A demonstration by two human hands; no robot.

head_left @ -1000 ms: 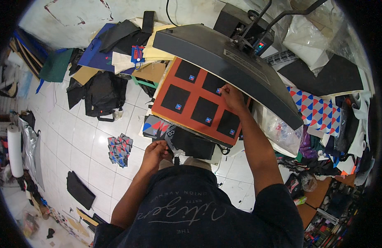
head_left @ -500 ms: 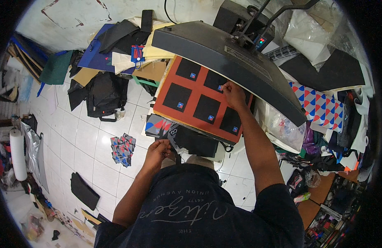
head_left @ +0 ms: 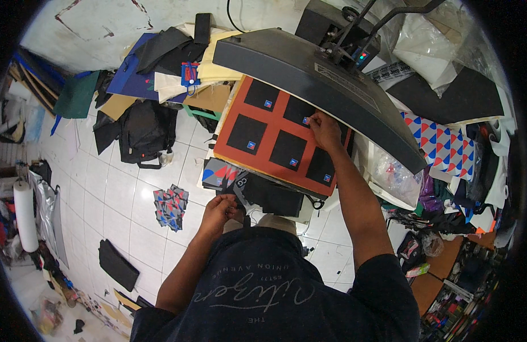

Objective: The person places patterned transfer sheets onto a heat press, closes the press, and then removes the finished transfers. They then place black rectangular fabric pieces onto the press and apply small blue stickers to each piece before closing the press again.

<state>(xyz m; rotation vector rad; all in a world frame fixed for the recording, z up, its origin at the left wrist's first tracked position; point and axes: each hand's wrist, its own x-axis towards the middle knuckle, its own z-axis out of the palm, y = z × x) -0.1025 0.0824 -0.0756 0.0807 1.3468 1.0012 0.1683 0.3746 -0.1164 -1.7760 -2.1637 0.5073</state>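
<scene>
My right hand point(head_left: 325, 131) reaches over the orange-red pad of a heat press point(head_left: 273, 115), its fingertips pinched at a small blue patch point(head_left: 305, 121) on a black fabric square at the pad's far side. Several more black squares point(head_left: 246, 134) lie in rows on the pad, each with a small blue patch near one corner. My left hand point(head_left: 219, 208) is closed near the pad's front left, beside grey, red and blue printed pieces point(head_left: 219, 173) and a stack of black fabric point(head_left: 272, 195). What its fingers hold is too small to make out.
The press's dark upper plate point(head_left: 315, 85) is raised and partly overhangs the pad's far right. On the tiled floor at left lie a pile of printed pieces point(head_left: 170, 207), a black bag point(head_left: 146, 132) and folded black cloth point(head_left: 118, 265). Patterned sheets point(head_left: 440, 145) lie at right.
The press and pad sit slightly lower and further right in view. Both hands keep nearly the same places, my right fingertips still at the same patch.
</scene>
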